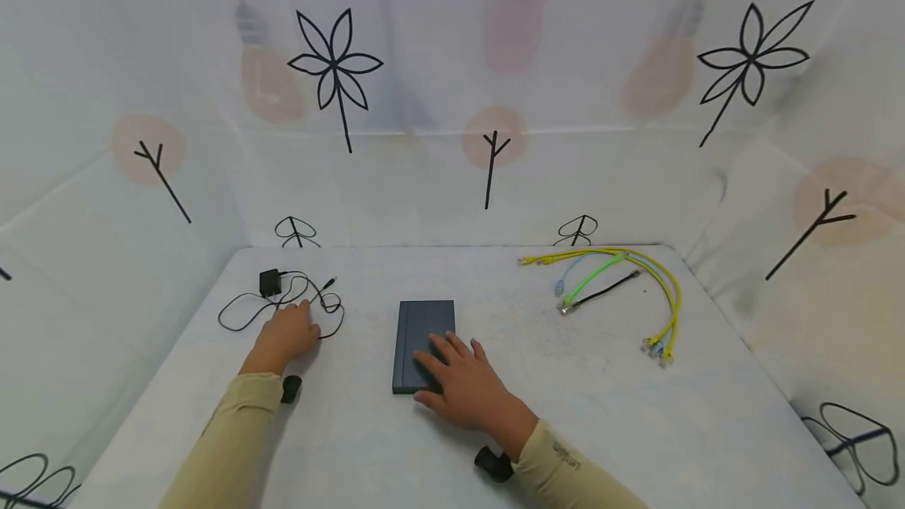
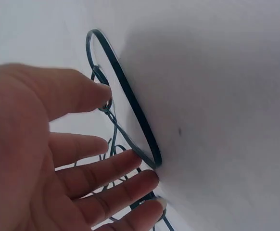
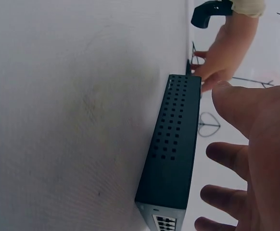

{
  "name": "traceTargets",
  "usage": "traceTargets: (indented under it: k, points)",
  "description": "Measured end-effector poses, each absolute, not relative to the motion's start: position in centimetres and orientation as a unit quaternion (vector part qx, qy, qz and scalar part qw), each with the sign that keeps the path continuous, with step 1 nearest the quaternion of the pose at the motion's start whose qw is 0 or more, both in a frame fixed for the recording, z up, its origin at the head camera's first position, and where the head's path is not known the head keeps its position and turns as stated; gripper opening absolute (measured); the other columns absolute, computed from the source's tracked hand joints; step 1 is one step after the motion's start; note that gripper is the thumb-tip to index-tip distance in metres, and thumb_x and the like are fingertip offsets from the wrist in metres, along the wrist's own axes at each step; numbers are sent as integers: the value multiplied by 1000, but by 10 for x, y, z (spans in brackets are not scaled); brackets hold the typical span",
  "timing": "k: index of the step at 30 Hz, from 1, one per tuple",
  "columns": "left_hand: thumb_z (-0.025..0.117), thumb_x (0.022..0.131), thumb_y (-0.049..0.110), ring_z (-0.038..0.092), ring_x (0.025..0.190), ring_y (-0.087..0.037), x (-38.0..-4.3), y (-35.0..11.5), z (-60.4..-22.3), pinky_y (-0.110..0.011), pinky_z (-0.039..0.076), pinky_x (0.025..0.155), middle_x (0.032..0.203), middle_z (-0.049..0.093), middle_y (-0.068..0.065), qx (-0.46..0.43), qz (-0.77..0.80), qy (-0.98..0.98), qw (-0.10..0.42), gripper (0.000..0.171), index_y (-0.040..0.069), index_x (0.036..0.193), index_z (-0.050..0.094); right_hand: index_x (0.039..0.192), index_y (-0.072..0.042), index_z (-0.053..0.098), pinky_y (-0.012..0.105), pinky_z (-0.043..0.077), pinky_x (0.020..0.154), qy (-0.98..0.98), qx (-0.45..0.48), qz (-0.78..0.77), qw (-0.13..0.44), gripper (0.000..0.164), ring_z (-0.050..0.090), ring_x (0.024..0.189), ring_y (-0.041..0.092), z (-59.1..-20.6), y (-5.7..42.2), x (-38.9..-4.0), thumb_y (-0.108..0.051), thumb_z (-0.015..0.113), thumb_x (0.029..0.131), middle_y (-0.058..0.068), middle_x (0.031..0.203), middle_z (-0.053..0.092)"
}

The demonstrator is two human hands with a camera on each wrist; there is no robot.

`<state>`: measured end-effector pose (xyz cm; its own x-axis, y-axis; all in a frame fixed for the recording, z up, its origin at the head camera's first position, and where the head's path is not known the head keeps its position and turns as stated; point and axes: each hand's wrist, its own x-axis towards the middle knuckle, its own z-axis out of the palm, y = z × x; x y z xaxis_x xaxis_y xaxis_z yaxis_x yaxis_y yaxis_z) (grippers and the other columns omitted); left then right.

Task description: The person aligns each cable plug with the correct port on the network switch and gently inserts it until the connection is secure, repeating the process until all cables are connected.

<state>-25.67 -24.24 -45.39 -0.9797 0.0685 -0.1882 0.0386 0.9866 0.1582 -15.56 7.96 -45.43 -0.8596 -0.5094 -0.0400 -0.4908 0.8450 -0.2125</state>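
Nothing is grasped by either relaxed grip. The cord, at ten o'clock from the box, is best pinched clear of loops by the left hand, the box steadied by the right hand.

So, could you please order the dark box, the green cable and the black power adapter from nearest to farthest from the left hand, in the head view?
1. Black power adapter: just beyond the left hand.
2. Dark box: rightward, near the middle.
3. Green cable: farther right.
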Motion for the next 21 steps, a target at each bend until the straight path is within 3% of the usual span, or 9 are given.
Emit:
traceTargets:
  k: [21]
  points:
    - [51,91,7,60,94,-43,-279,-230,-455,-54,49,84,105,58,-30,9,72,995,74,33,-14,114,59,150,-37,35,61,27,111,953,-290,-79,44,62,27,147,29,-463,66,-153,-63,46,94,1,159,29]
